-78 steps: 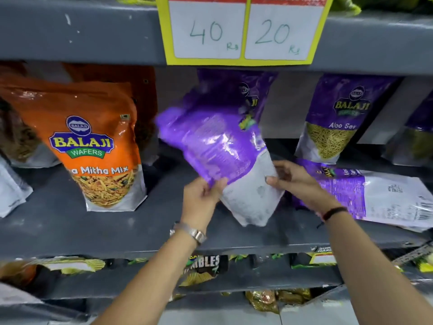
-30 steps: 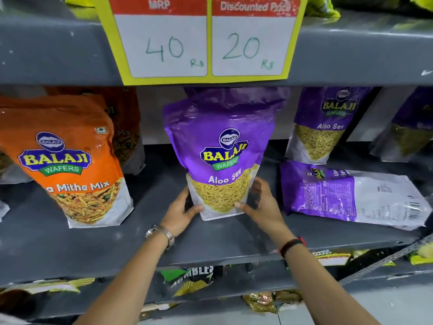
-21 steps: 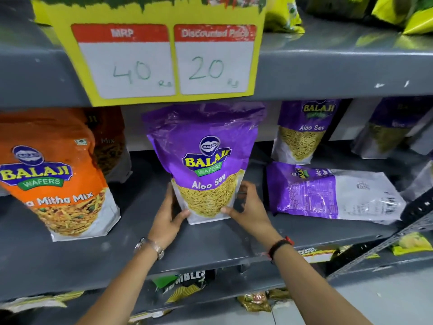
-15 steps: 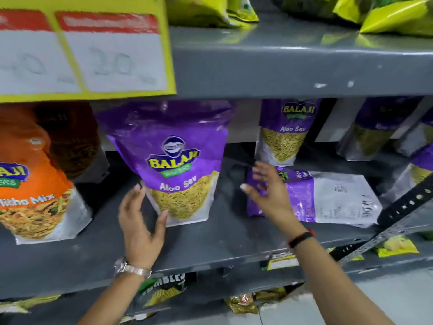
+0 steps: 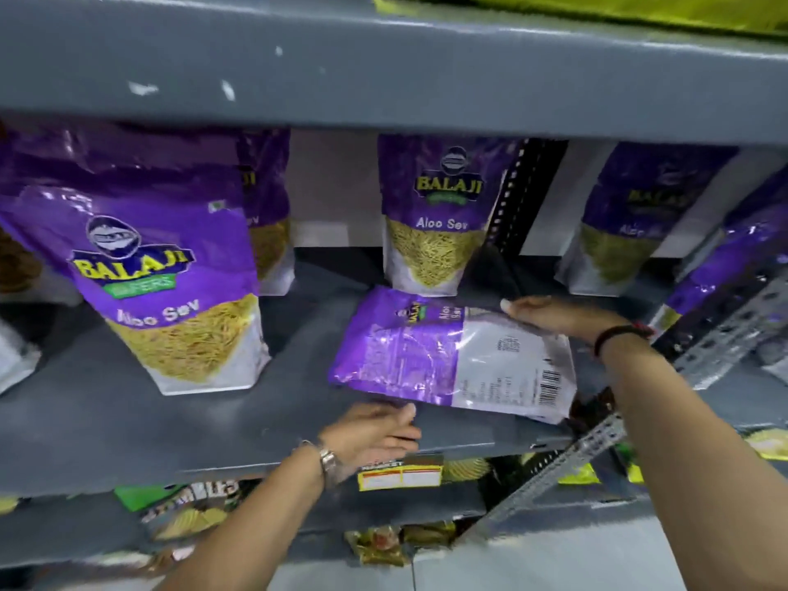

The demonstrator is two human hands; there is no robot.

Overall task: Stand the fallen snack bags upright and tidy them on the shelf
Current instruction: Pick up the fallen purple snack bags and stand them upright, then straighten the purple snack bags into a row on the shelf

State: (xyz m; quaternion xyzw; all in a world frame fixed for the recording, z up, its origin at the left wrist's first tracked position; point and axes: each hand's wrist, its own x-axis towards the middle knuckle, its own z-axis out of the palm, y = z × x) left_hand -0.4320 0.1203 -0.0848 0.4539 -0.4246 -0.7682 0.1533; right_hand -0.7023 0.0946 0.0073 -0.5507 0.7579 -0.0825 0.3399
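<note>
A purple Aloo Sev bag [image 5: 426, 364] lies flat on the grey shelf [image 5: 192, 432], back side up with its barcode showing. My right hand [image 5: 554, 319] rests flat on its far edge, fingers stretched left. My left hand [image 5: 371, 428] is open at the shelf's front, fingertips just at the bag's near edge. To the left another Aloo Sev bag [image 5: 170, 270] stands upright, apart from both hands. Two more upright purple bags [image 5: 435, 223] [image 5: 631, 223] stand at the back.
The upper shelf [image 5: 383, 70] hangs low over the bags. A slotted metal strut [image 5: 575, 458] slants across the front right, close to my right forearm. Another purple bag [image 5: 725, 258] leans at far right. Snack packs [image 5: 187, 505] fill the shelf below.
Both hands let go of the bag they stood upright and moved right to the fallen bag. My view also shifted right, so the orange bags left the frame.
</note>
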